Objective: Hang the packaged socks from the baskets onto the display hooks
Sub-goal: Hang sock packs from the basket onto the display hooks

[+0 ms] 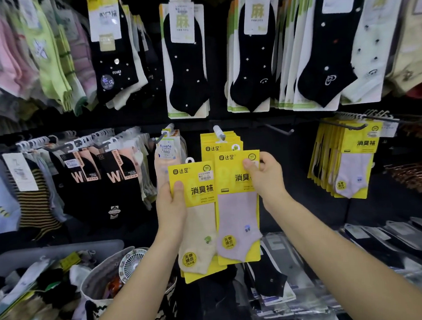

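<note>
Bin (61, 249) holds socks (21, 285); basket (94, 286), a fan (132, 264); hands (171, 207) (266, 178) grip yellow packs (196, 183) (235, 208).

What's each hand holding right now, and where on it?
Left hand grips the cream-sock pack by its card's left edge. Right hand pinches the lilac-sock pack at its card's upper right.

One wide-angle view, from the person's head, faces a dark display wall (300, 198) square-on and slightly downward, close enough that hanging sock packs (185, 61) fill the frame. The left hand (171, 207) and right hand (266, 178) reach in from the bottom edge to centre; a basket (89, 285) shows lower left.
</note>
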The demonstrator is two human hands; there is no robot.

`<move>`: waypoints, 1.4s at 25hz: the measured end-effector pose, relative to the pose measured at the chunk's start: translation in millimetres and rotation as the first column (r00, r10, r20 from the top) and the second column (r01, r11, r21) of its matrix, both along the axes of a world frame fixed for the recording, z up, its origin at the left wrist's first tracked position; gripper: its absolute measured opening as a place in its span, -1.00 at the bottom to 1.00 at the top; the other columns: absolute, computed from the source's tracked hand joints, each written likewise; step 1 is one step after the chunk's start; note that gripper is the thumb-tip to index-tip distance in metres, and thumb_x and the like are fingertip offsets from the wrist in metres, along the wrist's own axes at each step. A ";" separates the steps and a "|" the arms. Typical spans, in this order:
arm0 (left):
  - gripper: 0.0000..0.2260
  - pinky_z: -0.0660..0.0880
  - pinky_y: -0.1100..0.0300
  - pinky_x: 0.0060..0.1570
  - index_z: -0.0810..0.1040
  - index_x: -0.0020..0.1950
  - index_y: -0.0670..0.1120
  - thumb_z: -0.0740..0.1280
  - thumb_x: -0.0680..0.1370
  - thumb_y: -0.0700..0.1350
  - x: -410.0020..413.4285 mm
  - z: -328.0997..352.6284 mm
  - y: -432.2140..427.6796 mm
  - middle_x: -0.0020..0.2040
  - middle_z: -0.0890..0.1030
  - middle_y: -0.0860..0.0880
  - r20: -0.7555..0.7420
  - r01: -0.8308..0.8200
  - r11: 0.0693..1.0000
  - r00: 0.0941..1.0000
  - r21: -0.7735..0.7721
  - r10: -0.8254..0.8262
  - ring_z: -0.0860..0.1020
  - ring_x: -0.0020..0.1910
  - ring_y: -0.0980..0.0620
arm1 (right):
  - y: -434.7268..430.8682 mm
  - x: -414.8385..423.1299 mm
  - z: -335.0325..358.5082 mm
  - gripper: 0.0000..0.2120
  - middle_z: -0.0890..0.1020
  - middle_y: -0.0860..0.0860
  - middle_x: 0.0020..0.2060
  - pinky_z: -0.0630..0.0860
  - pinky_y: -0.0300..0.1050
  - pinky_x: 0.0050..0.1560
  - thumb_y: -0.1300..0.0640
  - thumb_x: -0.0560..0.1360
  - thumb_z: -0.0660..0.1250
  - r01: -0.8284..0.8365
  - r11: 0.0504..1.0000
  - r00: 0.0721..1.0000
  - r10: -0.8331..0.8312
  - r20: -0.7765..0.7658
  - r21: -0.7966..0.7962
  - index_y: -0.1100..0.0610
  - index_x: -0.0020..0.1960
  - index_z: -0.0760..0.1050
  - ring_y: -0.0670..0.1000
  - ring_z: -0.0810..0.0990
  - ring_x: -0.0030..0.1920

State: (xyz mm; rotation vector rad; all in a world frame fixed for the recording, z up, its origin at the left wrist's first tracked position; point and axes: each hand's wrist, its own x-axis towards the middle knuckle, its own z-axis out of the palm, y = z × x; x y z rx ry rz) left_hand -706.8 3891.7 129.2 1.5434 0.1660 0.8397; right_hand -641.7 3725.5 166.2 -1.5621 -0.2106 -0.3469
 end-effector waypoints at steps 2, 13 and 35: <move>-0.82 0.41 0.32 -0.31 0.47 -0.09 -0.11 0.14 0.63 -0.10 -0.7 -1.2 11.3 -0.21 0.55 0.05 -0.024 -0.025 1.000 0.999 -0.003 0.025 0.52 -0.26 0.17 | 2.6 5.5 8.5 -0.85 0.63 0.06 -0.13 0.58 0.17 0.02 0.17 0.53 0.28 0.033 0.999 0.998 -0.032 0.045 -0.020 -0.06 -0.15 0.42 0.11 0.63 -0.06; -0.81 0.40 0.50 -0.41 0.48 -0.10 -0.11 0.15 0.63 -0.08 -9.6 13.3 19.1 -0.24 0.55 0.06 -0.003 -0.013 0.997 1.000 0.077 0.013 0.51 -0.29 0.19 | 37.4 26.8 18.7 -0.93 0.61 0.09 -0.10 0.56 0.09 -0.03 0.09 0.53 0.29 0.079 0.991 0.997 -0.080 -0.009 -0.106 0.08 -0.06 0.43 0.16 0.60 -0.01; -0.97 0.53 0.36 -0.24 0.48 -0.06 0.00 0.29 0.56 -0.12 5.0 2.3 -26.2 -0.12 0.60 0.08 -0.021 0.142 0.987 0.990 0.069 -0.141 0.59 -0.17 0.19 | 6.5 -14.1 3.6 -0.84 0.60 0.00 -0.03 0.55 -0.04 0.03 0.12 0.47 0.39 -0.106 0.986 0.988 0.119 0.102 -0.131 0.03 0.04 0.54 -0.02 0.56 -0.02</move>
